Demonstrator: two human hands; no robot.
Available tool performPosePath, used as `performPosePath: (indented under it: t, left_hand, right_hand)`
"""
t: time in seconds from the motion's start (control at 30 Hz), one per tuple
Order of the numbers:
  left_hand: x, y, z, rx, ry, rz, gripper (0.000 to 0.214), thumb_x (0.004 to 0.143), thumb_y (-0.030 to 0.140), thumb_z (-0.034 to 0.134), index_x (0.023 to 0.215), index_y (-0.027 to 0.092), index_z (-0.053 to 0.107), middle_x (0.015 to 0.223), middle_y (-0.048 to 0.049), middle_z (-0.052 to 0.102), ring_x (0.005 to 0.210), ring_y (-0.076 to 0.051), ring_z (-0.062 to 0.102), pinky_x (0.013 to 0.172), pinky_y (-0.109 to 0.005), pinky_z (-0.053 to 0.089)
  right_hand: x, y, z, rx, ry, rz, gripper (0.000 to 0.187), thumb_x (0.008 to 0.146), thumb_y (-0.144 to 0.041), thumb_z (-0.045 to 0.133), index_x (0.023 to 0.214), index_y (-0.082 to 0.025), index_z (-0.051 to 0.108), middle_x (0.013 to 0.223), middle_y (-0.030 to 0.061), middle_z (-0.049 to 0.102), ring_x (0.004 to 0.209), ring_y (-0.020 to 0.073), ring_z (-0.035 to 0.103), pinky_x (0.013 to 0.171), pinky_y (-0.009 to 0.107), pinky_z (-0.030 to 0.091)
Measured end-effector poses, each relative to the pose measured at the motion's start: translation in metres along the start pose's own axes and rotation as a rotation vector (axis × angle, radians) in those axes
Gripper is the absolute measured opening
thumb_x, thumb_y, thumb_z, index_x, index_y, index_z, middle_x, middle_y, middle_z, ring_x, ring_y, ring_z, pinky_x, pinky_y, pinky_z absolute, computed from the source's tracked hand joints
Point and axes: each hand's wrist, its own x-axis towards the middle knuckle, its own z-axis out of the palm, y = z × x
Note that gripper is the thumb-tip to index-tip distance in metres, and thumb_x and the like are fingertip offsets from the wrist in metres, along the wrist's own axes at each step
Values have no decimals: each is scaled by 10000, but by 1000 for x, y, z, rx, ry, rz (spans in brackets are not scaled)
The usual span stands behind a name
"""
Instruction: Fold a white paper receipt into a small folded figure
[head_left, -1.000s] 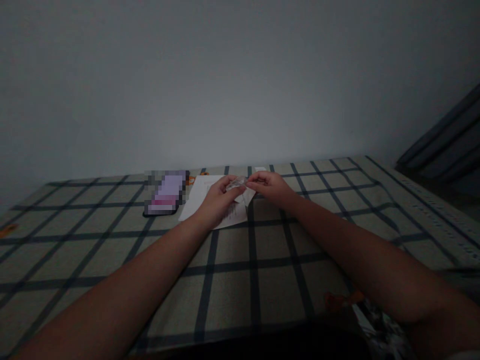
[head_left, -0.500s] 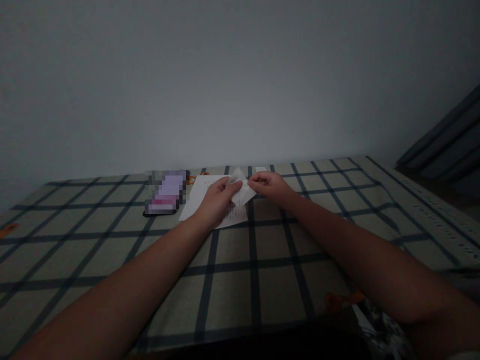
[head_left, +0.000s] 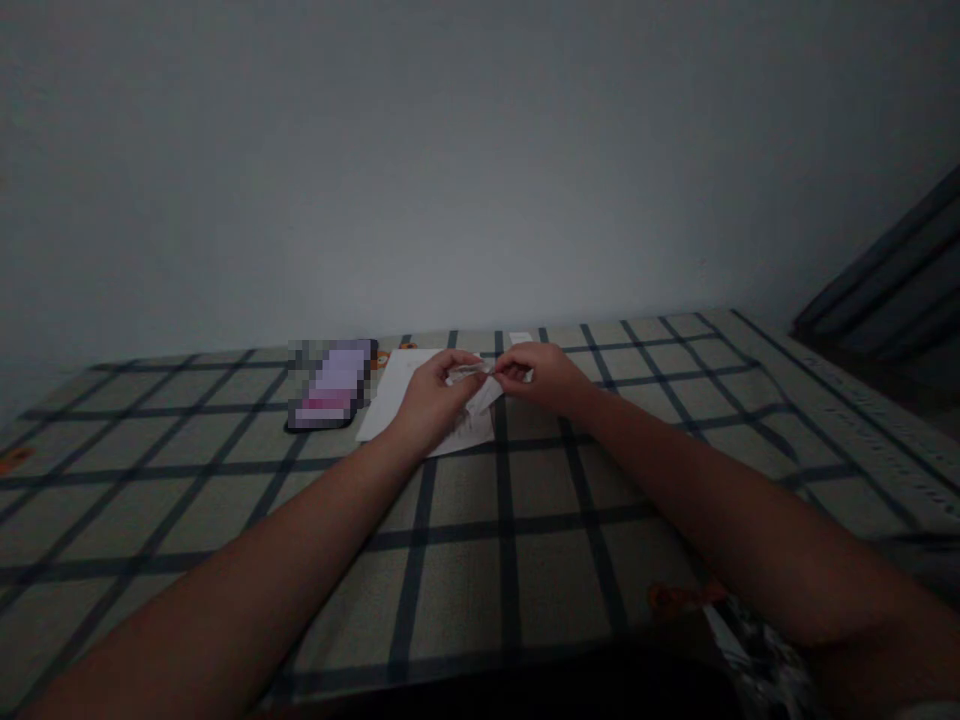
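I saw my left hand (head_left: 435,395) and right hand (head_left: 541,374) both pinching a small crumpled white paper piece (head_left: 480,385) above a flat white sheet (head_left: 397,395) on the checked tablecloth (head_left: 525,560).

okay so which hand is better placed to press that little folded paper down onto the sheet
Probably the left hand: it hovers directly over the white sheet, while the right hand pinches the folded paper beyond the sheet's edge.

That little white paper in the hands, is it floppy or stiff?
Probably floppy: the small white folded paper looks creased and bent between the left hand and right hand. Likely very light, since fingertips alone hold it up.
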Motion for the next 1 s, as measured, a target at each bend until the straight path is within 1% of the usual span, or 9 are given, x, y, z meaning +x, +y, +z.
performPosePath:
  t: [0.1,0.17,0.23,0.3,0.37,0.53,0.67,0.8,1.0]
  left_hand:
    - [0,0,-1,25,-53,11,279,667,333,752,885,174,678,906,-63,701,841,-215,638,808,-365,483]
    - [0,0,-2,11,-79,6,280,675,342,748,887,172,679,900,-64,701,835,-215,640,804,-364,482]
    - [0,0,-2,-12,-95,2,280,687,350,745,892,171,680,895,-63,701,829,-212,641,800,-359,481]
    - [0,0,-3,-34,-103,-5,282,702,359,741,904,171,682,899,-61,701,834,-209,641,801,-350,479]
    - [0,0,-3,-34,-110,-31,291,708,364,742,912,165,684,898,-64,703,830,-208,641,785,-335,478]
    - [-1,0,0,-80,-191,-146,307,719,372,735,911,140,680,831,-60,697,696,-171,615,654,-283,451]
    - [0,-2,1,-207,-228,-180,320,743,412,710,886,127,687,805,-61,687,674,-160,606,623,-268,435]
    - [1,-5,-2,-130,-253,-163,335,738,430,713,871,123,704,791,-66,698,675,-174,618,637,-285,450]
    - [2,-8,-3,-12,-256,-112,329,754,443,689,865,135,721,837,-85,723,725,-200,643,660,-297,465]
  right_hand:
    - [0,-2,-2,-108,-3,-77,91,765,-184,623,820,-138,678,741,27,654,662,110,571,664,241,442]
    - [-1,-2,-1,-117,1,-75,65,757,-178,625,798,-144,662,731,19,643,664,110,562,667,241,436]
    - [-1,-1,2,-35,8,-13,70,773,-203,617,801,-146,648,725,13,635,656,110,563,654,239,438]
    - [-1,0,5,116,13,70,135,806,-268,610,852,-145,642,749,17,639,663,113,574,640,239,445]
    - [-1,2,7,227,18,101,213,828,-338,609,916,-146,639,809,30,648,711,124,588,661,248,453]
    - [3,2,6,178,60,48,188,827,-337,606,785,-156,628,782,24,592,748,133,543,702,266,428]
    - [3,-2,5,296,35,162,185,783,-334,621,773,-151,597,755,13,570,701,128,525,655,262,411]
    - [2,-5,7,434,-5,271,213,783,-358,609,797,-147,585,702,-9,546,626,112,497,586,247,387]
    - [0,-5,8,436,7,268,198,771,-338,632,774,-147,577,688,-13,551,619,104,502,555,228,373]
